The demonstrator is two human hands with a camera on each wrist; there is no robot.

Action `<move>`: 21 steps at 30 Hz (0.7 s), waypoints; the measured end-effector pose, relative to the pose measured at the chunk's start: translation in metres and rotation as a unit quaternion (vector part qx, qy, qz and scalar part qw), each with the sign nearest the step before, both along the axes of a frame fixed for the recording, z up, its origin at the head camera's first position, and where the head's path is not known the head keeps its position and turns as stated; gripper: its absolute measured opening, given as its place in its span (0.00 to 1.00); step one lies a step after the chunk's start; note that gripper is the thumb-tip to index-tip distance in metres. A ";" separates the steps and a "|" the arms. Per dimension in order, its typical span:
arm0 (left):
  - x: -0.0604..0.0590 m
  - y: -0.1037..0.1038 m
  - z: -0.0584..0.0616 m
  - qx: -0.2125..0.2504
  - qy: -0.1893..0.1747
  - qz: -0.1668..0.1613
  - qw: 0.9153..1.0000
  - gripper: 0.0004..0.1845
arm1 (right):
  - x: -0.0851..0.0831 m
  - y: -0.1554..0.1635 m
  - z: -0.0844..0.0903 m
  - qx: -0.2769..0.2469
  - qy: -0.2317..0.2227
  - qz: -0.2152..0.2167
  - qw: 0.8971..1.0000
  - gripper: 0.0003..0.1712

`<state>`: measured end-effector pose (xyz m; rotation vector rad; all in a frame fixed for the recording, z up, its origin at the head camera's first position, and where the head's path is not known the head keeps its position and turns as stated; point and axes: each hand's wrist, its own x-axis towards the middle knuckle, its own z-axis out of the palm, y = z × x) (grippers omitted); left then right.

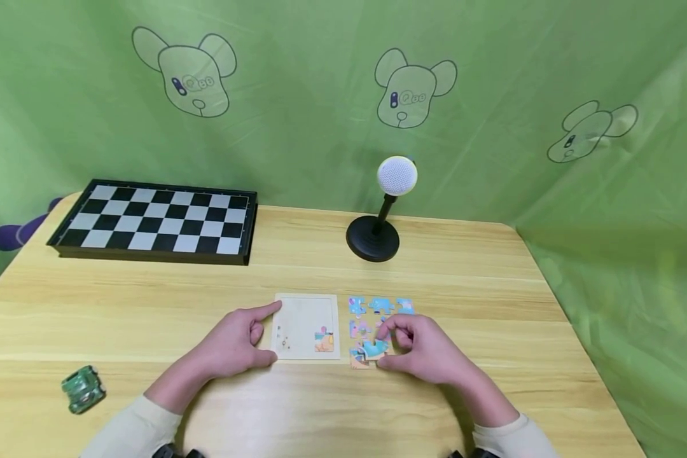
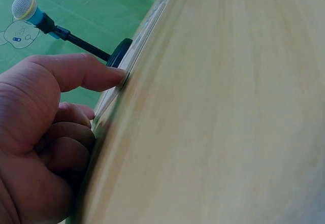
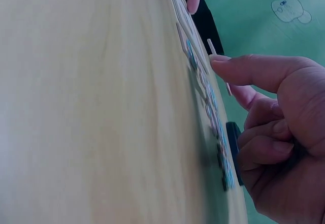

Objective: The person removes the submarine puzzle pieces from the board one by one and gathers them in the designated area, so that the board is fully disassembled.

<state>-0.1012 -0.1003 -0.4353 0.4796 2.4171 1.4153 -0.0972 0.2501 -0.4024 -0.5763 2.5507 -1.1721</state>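
A pale square puzzle tray (image 1: 303, 327) lies flat on the table. My left hand (image 1: 237, 340) rests at its left side, index fingertip on the upper corner and thumb on the lower one; the other fingers are folded under. One printed puzzle piece (image 1: 324, 340) sits in the tray's lower right corner. My right hand (image 1: 426, 346) pinches a blue puzzle piece (image 1: 374, 348) between thumb and index finger. In the right wrist view that piece shows edge-on, raised over the table. Below and around it lie several loose puzzle pieces (image 1: 381, 305), some hidden by the right hand.
A black-and-white checkered board (image 1: 163, 217) lies at the back left. Behind the puzzle pieces stands a toy microphone (image 1: 397, 176) on a round black base (image 1: 373, 239). A green toy car (image 1: 83, 389) is at the front left of the wooden table (image 1: 298, 413). Green curtain (image 1: 303, 127) hangs behind.
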 end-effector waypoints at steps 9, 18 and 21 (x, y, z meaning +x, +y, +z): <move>0.000 0.000 0.000 0.001 -0.003 0.001 1.000 0.48 | 0.005 0.015 -0.005 0.002 -0.011 -0.005 1.000 0.19; 0.000 0.000 0.000 -0.008 0.004 -0.001 1.000 0.48 | 0.007 0.020 -0.007 0.005 -0.038 -0.013 0.999 0.19; 0.000 0.000 0.000 -0.008 0.004 -0.001 1.000 0.48 | 0.007 0.022 -0.008 0.006 -0.043 -0.013 0.999 0.20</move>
